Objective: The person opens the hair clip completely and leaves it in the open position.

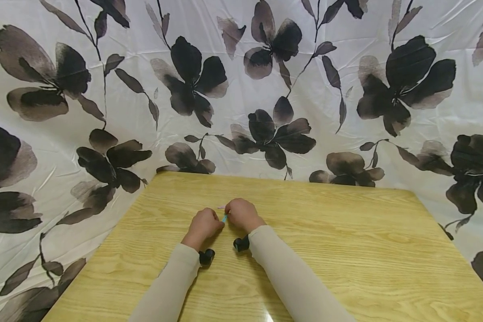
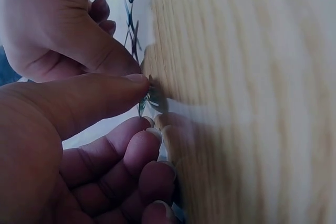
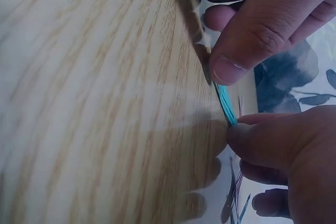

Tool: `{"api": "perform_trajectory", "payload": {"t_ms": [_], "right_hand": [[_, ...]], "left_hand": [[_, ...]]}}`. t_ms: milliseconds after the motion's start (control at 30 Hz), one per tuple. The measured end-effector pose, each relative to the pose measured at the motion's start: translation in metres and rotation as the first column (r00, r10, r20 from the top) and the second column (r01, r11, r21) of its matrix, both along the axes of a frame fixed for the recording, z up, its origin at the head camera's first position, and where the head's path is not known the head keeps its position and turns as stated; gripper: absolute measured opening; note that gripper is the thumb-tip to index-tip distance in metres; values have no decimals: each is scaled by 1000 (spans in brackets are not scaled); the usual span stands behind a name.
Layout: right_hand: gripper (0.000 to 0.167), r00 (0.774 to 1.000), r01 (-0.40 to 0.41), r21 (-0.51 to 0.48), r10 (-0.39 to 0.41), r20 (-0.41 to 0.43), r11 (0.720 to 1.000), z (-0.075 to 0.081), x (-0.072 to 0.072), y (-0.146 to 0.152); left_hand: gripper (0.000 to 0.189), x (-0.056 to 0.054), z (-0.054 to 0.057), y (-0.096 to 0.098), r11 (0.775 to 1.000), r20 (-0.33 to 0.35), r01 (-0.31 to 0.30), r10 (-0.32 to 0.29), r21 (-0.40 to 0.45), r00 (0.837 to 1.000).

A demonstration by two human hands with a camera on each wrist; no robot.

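Note:
A short bundle of thin teal strands [image 3: 226,103] runs between my two hands, close over the table. My left hand [image 1: 206,223] pinches the near end between thumb and fingertips, as the right wrist view shows. At the far end, my right hand [image 1: 243,213] pinches the strands, its thumb [image 3: 247,137] near the left thumb. Pinkish strand ends [image 1: 221,207] stick out to the left of the right fingers in the head view. Pink and blue strands show below that thumb in the right wrist view. In the left wrist view the thumbs hide most of the bundle.
The glossy wood-grain table [image 1: 346,241] spreads around both hands and reflects the fingers. A white cloth with dark flowers [image 1: 233,147] hangs behind and beside it. Small black cameras [image 1: 206,258] sit at the cuffs of both light sleeves [image 1: 290,268].

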State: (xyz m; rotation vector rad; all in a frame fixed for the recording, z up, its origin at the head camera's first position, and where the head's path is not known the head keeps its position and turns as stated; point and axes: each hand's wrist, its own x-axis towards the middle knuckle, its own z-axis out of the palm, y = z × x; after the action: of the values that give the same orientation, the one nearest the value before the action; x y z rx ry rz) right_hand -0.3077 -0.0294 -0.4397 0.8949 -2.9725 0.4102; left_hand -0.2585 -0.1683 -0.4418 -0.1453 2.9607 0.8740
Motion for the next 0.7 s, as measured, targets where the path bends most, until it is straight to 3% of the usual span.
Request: {"api": "perform_trajectory", "payload": {"t_ms": [167,400,700], "right_hand": [[16,1000,2,-5,-2,-9,1000,-2,0,2],[17,1000,-12,22,12,-18,1000,-4,1,5],[18,999,-33,33,32,33,999,-1,2,8]], "left_hand": [[30,0,0,0,1000,10,1,-1,-19,1000],[39,0,-1,-3,999,8,32,-32,-28,999],[34,0,-5,-5,999,-25,43,-44,-8,999]]}}
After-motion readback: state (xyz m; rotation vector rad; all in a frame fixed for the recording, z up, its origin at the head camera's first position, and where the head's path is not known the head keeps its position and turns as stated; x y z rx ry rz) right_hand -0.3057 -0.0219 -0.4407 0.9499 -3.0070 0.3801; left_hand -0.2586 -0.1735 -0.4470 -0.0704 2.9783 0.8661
